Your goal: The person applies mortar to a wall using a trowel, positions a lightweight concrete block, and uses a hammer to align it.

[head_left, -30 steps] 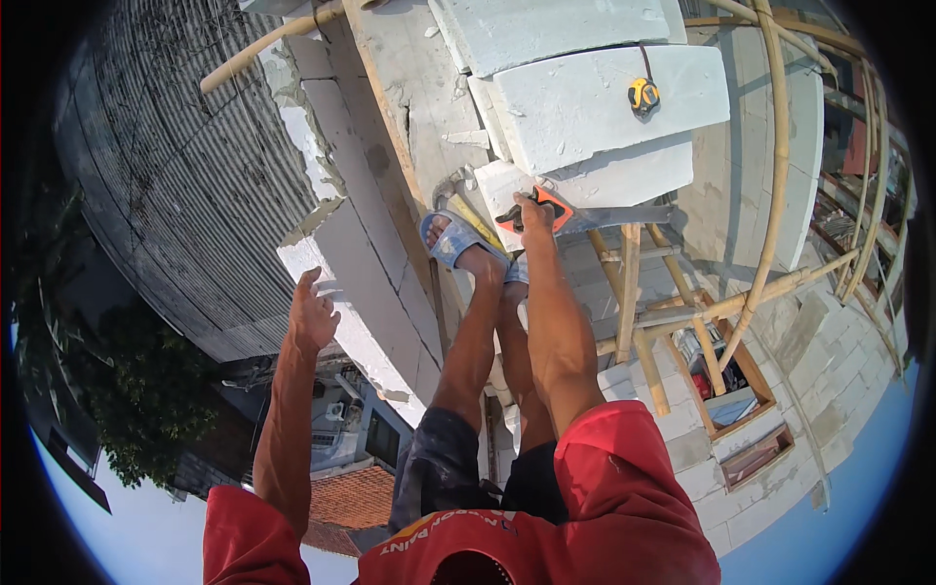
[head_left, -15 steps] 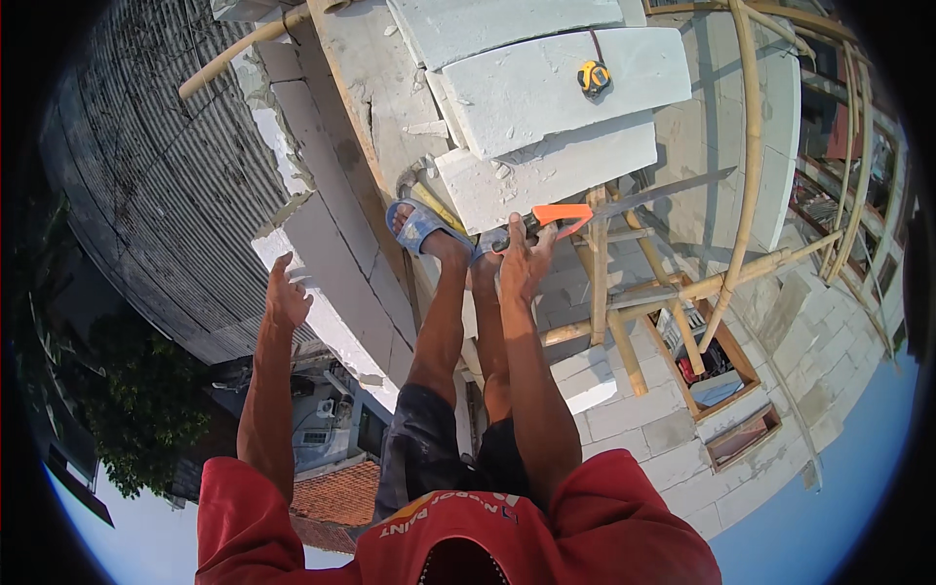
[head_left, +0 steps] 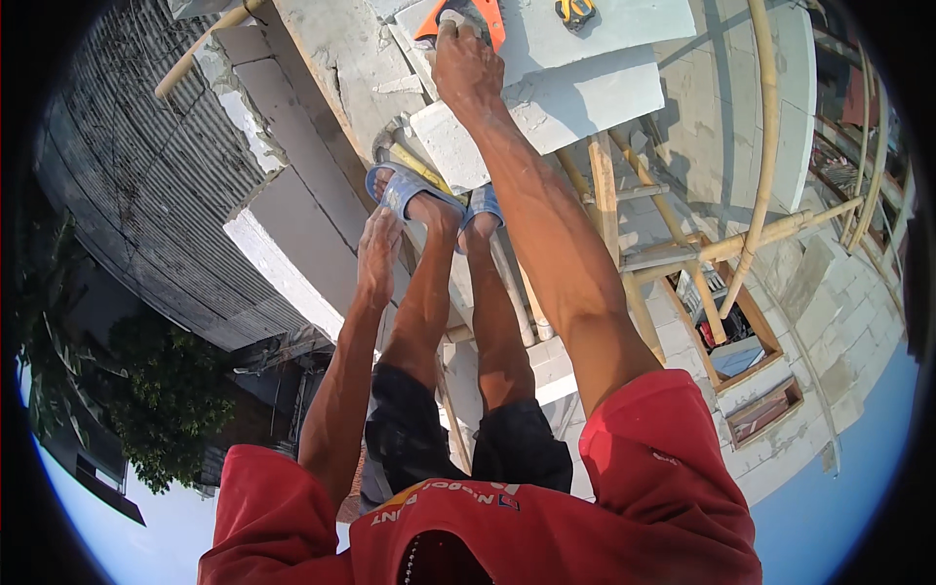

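At the top of the view my right hand (head_left: 468, 73) is closed around the orange handle of a hand saw (head_left: 494, 21), over the stacked white lightweight blocks (head_left: 609, 93). The saw's blade does not show. My left hand (head_left: 378, 252) is empty, its fingers stretched upward beside my left foot and the grey block wall (head_left: 302, 210). A yellow-and-black tape measure (head_left: 575, 12) lies on the upper block, right of the saw. Close to my left sandal is a claw hammer (head_left: 417, 166) with a yellow handle, partly covered by the foot.
Both feet, in blue sandals (head_left: 414, 187), stand on a narrow ledge below the blocks. Bamboo scaffold poles (head_left: 756, 166) rise on the right, with a drop and a wooden window frame (head_left: 731, 322) beyond. A corrugated roof (head_left: 146, 185) lies beyond the wall on the left.
My right hand has carried the saw up and left, from beside the blocks to above them. My left hand has moved right and up, from over the wall to near my foot.
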### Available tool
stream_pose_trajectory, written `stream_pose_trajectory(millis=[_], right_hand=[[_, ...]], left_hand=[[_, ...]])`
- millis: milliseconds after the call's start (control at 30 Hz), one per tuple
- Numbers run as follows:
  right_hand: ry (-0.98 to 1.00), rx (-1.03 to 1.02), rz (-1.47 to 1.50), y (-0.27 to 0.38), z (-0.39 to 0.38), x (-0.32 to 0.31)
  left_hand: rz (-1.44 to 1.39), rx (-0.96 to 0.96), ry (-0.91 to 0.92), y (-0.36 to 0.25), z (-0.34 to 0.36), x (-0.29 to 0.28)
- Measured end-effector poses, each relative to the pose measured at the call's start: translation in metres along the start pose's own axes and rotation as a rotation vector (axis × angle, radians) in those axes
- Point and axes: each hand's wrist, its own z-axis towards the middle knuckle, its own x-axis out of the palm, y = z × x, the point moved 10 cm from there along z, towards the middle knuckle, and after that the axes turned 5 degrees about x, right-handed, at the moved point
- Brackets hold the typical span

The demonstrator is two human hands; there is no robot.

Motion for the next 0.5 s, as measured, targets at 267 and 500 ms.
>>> stream_pose_trajectory(millis=[267, 500], right_hand=[[-0.393, 0.225, 0.386, -0.124, -0.086, -0.016], [-0.106, 1.248, 1.578, -0.366, -0.164, 0.182]], left_hand=[[0.073, -0.168, 0.044, 0.102, 0.152, -0.005], [0.058, 0.068, -0.026, 0.101, 0.186, 0.071]])
